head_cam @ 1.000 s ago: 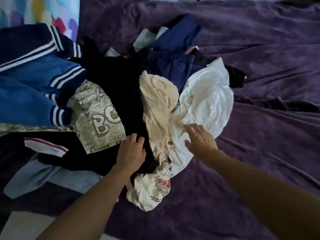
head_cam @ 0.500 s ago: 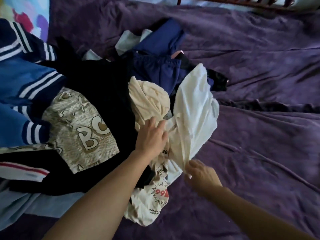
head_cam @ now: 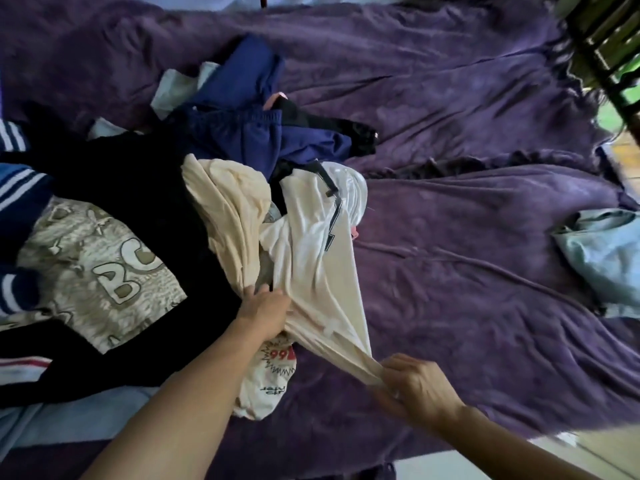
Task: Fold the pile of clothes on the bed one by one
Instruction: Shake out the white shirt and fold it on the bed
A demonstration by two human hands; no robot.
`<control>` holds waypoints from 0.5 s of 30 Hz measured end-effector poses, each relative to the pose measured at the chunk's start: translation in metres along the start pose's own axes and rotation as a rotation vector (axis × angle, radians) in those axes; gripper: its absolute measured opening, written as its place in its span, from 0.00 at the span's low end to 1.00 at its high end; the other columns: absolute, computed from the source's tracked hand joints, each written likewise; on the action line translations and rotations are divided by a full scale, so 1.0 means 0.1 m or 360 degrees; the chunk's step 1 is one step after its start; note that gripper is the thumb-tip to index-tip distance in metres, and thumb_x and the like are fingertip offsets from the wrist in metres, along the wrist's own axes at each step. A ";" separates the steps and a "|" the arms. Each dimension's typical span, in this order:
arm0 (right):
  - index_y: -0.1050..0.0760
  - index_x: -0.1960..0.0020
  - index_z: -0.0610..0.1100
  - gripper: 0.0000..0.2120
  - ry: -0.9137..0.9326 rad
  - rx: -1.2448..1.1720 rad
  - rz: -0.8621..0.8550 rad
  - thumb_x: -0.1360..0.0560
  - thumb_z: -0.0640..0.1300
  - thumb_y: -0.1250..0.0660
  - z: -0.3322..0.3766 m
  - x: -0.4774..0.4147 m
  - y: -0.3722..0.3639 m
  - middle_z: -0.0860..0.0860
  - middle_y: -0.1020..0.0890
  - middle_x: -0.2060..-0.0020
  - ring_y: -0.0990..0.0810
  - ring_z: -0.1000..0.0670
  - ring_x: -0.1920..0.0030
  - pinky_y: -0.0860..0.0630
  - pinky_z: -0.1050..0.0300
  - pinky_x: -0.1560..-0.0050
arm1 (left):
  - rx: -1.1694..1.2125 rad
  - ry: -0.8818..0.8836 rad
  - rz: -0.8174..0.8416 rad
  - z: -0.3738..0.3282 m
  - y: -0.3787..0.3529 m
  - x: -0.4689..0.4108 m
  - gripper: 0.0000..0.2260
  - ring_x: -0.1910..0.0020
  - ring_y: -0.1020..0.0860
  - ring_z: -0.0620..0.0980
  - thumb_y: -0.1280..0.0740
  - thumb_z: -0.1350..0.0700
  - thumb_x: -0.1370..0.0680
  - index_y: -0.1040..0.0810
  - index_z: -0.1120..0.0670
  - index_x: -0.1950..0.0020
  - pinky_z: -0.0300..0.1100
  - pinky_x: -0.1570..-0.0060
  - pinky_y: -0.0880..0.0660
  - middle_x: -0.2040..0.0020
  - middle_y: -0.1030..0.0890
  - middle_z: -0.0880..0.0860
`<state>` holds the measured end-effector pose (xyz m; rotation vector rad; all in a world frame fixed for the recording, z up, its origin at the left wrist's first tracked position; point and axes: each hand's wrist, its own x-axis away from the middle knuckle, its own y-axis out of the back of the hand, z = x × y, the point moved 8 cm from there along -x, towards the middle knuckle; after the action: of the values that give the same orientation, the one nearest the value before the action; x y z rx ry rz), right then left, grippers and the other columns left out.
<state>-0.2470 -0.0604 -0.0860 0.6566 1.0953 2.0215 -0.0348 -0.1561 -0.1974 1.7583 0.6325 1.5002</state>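
A pile of clothes (head_cam: 145,188) lies on the left half of the purple bed (head_cam: 467,168). A white shirt (head_cam: 311,258) with dark markings stretches from the pile's right edge toward me. My right hand (head_cam: 415,386) grips its bunched lower end near the bed's front edge. My left hand (head_cam: 266,311) grips the same shirt higher up, beside a cream garment (head_cam: 228,209). A black shirt with a beige printed panel (head_cam: 100,271) and navy shorts (head_cam: 242,133) lie in the pile.
A light blue cloth (head_cam: 602,254) lies at the bed's right edge. Blue striped garments (head_cam: 17,174) are at the far left. A dark wooden frame (head_cam: 602,46) stands at the top right. A cream printed shirt (head_cam: 266,386) hangs at the front edge.
My right hand has pulled the white shirt's lower end toward me and to the right, stretching it out of the pile. My left hand moved down and holds the shirt.
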 end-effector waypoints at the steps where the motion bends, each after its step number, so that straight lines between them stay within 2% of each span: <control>1: 0.26 0.67 0.46 0.11 -0.0019 0.0009 -0.0040 0.29 0.47 0.28 -0.01 0.04 0.10 0.54 0.23 0.68 0.21 0.50 0.67 0.31 0.59 0.76 | 0.0076 -0.0016 -0.0034 -0.03 0.03 0.09 0.11 0.41 0.31 0.53 0.43 0.57 0.21 0.25 0.47 0.43 0.52 0.42 0.37 0.40 0.25 0.49; 2: 0.26 0.68 0.45 0.11 -0.0017 0.0019 -0.0092 0.29 0.46 0.28 -0.01 0.06 0.23 0.53 0.22 0.68 0.21 0.49 0.68 0.30 0.60 0.76 | 0.0164 -0.0049 -0.0065 -0.09 0.07 0.17 0.10 0.41 0.31 0.53 0.41 0.56 0.21 0.27 0.46 0.43 0.52 0.43 0.35 0.39 0.26 0.49; 3: 0.26 0.68 0.45 0.12 -0.0004 0.0025 -0.0148 0.29 0.46 0.29 0.02 0.08 0.37 0.53 0.23 0.69 0.22 0.49 0.69 0.30 0.59 0.76 | 0.0250 -0.0099 -0.0101 -0.18 0.11 0.25 0.12 0.39 0.31 0.54 0.38 0.56 0.22 0.30 0.46 0.39 0.53 0.43 0.33 0.37 0.29 0.49; 5: 0.28 0.69 0.43 0.14 0.0052 0.0020 -0.0266 0.28 0.44 0.30 0.12 0.14 0.68 0.51 0.25 0.71 0.26 0.49 0.71 0.31 0.57 0.76 | 0.0403 -0.0209 -0.0186 -0.46 0.22 0.40 0.26 0.35 0.33 0.54 0.33 0.54 0.25 0.38 0.43 0.30 0.54 0.42 0.29 0.32 0.34 0.49; 6: 0.29 0.70 0.43 0.14 0.0090 0.0019 -0.0319 0.28 0.43 0.30 0.19 0.19 0.84 0.51 0.27 0.72 0.28 0.49 0.73 0.32 0.55 0.76 | 0.0460 -0.0240 -0.0259 -0.60 0.29 0.45 0.29 0.34 0.33 0.54 0.32 0.51 0.25 0.41 0.41 0.28 0.55 0.42 0.28 0.32 0.35 0.50; 7: 0.30 0.71 0.42 0.15 0.0131 0.0019 -0.0367 0.28 0.42 0.30 0.27 0.26 1.01 0.51 0.29 0.73 0.30 0.49 0.73 0.33 0.54 0.76 | 0.0500 -0.0269 -0.0338 -0.76 0.39 0.52 0.28 0.35 0.32 0.55 0.32 0.49 0.25 0.39 0.41 0.28 0.55 0.42 0.28 0.33 0.34 0.51; 10: 0.34 0.73 0.42 0.17 0.0255 0.0036 -0.0529 0.30 0.39 0.30 0.53 0.55 1.53 0.50 0.32 0.75 0.34 0.49 0.75 0.37 0.55 0.76 | 0.0380 -0.0294 -0.0523 -1.17 0.63 0.68 0.14 0.39 0.29 0.55 0.36 0.50 0.23 0.24 0.49 0.38 0.51 0.42 0.29 0.41 0.27 0.53; 11: 0.36 0.73 0.43 0.19 0.0273 0.0051 -0.0587 0.30 0.40 0.30 0.58 0.66 1.72 0.50 0.33 0.75 0.34 0.49 0.75 0.38 0.56 0.76 | 0.0348 -0.0308 -0.0569 -1.29 0.73 0.77 0.11 0.40 0.28 0.55 0.38 0.51 0.23 0.21 0.51 0.42 0.49 0.43 0.29 0.43 0.25 0.53; 13: 0.39 0.73 0.45 0.20 0.0249 0.0106 -0.0687 0.30 0.41 0.30 0.62 0.87 2.09 0.50 0.34 0.75 0.35 0.49 0.76 0.38 0.57 0.75 | 0.0478 -0.0328 -0.0725 -1.42 1.01 1.01 0.08 0.45 0.26 0.54 0.38 0.52 0.23 0.22 0.53 0.51 0.47 0.51 0.30 0.50 0.23 0.52; 14: 0.39 0.73 0.45 0.21 0.0193 0.0140 -0.0727 0.30 0.42 0.29 0.60 0.97 2.28 0.51 0.35 0.75 0.35 0.49 0.76 0.37 0.57 0.76 | 0.0581 -0.0312 -0.0831 -1.42 1.19 1.16 0.05 0.50 0.26 0.54 0.38 0.53 0.24 0.25 0.52 0.57 0.46 0.58 0.32 0.55 0.25 0.51; 15: 0.38 0.74 0.44 0.21 0.0108 0.0178 -0.0767 0.31 0.43 0.27 0.55 1.05 2.46 0.52 0.35 0.75 0.35 0.49 0.76 0.35 0.57 0.76 | 0.0683 -0.0265 -0.0936 -1.39 1.38 1.33 0.07 0.56 0.26 0.55 0.37 0.54 0.25 0.31 0.51 0.63 0.45 0.62 0.36 0.61 0.28 0.49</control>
<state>-0.3592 -0.0406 0.1624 0.3358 1.2732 1.5863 -0.1565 -0.1101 0.0010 1.7579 1.3203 0.8443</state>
